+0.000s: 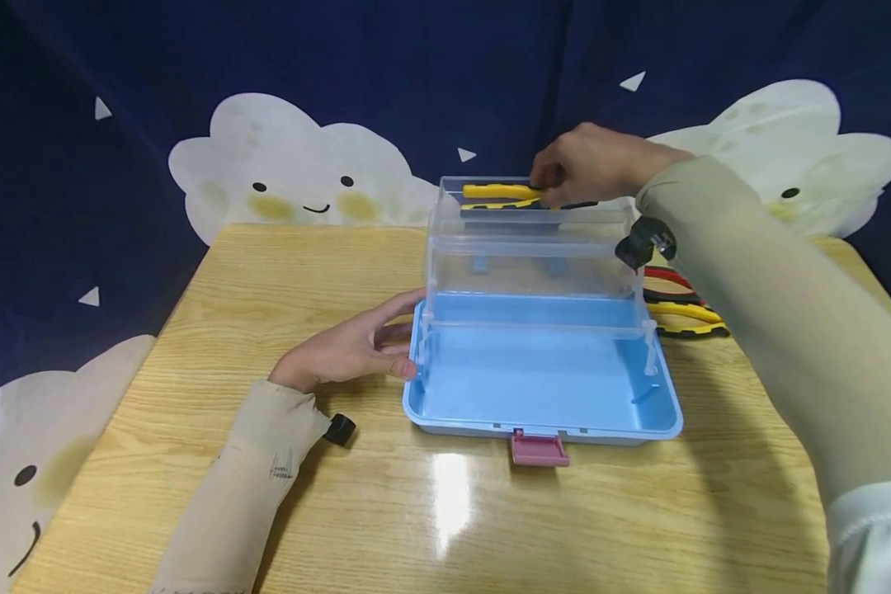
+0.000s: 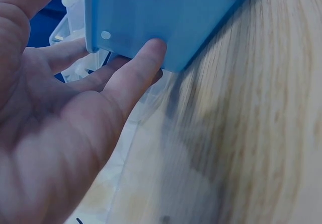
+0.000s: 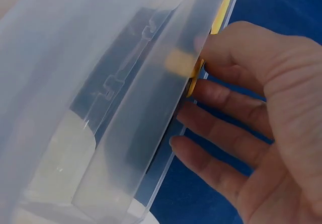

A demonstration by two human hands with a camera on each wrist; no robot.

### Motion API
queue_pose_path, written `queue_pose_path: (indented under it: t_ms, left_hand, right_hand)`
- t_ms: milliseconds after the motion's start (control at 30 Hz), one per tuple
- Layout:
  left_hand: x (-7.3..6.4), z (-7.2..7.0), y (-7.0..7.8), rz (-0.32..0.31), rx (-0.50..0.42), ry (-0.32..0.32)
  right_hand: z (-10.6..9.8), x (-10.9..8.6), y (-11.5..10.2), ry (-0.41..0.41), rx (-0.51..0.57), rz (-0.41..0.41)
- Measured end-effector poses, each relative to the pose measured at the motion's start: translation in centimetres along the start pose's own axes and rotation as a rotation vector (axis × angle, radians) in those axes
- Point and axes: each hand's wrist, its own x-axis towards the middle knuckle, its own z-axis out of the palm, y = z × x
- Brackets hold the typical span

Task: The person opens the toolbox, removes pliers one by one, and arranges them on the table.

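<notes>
Right hand [image 1: 590,169] pinches the yellow-handled tool [image 1: 501,191] in the top tray [image 1: 535,216] at twelve o'clock; left hand [image 1: 352,346], fingers straight, steadies the blue box [image 1: 542,388]. Careless release could tip the tiers.

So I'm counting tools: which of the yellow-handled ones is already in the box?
The yellow-handled tool in the clear top tray, under the right hand. The other pliers lie on the table beside the box.
</notes>
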Motion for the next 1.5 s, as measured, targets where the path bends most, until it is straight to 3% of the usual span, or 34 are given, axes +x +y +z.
queue_pose_path:
  t_ms: [267, 567, 833, 1333, 1500]
  left_hand:
    - [0.4, 0.3, 0.3, -0.002, 0.013, -0.018]
    - [0.4, 0.5, 0.4, -0.001, 0.024, -0.007]
    - [0.3, 0.4, 0.2, -0.001, 0.026, -0.005]
    - [0.9, 0.7, -0.3, -0.003, 0.009, -0.006]
    - [1.2, 0.8, -0.2, 0.003, 0.008, -0.019]
  right_hand:
    - [0.1, -0.5, 0.5, -0.034, 0.024, 0.032]
    - [-0.2, -0.3, 0.1, -0.077, -0.032, 0.009]
    - [0.0, -0.1, 0.0, -0.087, 0.017, 0.045]
    - [-0.2, 0.0, 0.9, -0.152, 0.007, 0.009]
    - [-0.3, -0.5, 1.5, -0.137, -0.026, -0.019]
